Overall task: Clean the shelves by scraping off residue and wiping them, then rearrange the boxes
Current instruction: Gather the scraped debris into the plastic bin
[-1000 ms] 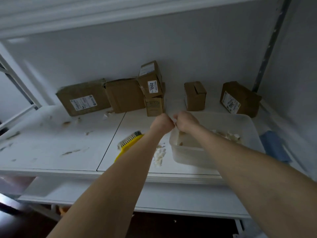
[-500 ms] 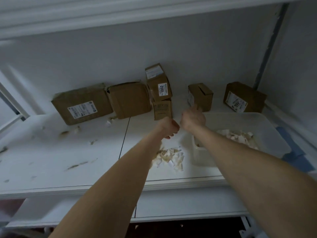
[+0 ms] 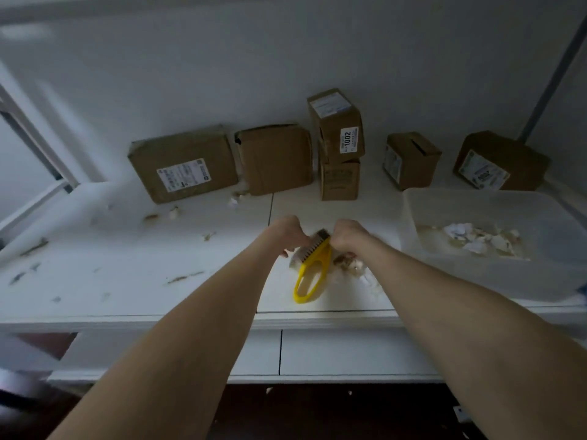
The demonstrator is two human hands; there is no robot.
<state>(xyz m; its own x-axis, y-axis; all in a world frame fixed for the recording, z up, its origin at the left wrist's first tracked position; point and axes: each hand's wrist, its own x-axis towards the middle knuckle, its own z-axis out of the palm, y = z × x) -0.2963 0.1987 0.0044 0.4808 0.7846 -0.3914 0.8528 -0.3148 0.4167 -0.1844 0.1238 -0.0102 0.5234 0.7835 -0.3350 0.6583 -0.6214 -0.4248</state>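
My left hand (image 3: 287,233) and my right hand (image 3: 349,236) are side by side over the white shelf (image 3: 127,281), both with curled fingers. Between them lies a yellow brush (image 3: 313,271), bristle head against my left fingers and loop handle pointing toward me; I cannot see whether the left hand grips it. My right hand's fingers are closed into a pile of torn residue scraps (image 3: 352,265) beside the brush. Several brown cardboard boxes stand along the back wall: a wide one (image 3: 184,166), a plain one (image 3: 276,158), a stacked pair (image 3: 338,144), and two small ones (image 3: 411,160) (image 3: 498,161).
A clear plastic bin (image 3: 476,281) holding more scraps sits on the shelf right of my hands. Brown residue streaks (image 3: 184,277) and small bits (image 3: 173,212) mark the shelf's left half. A lower shelf edge (image 3: 317,354) runs below. White frame bars rise at the left.
Both hands left the bin and pulled back left to the scrap pile. The brush now lies between them, handle toward me. The view shifted, so the bin sits further right.
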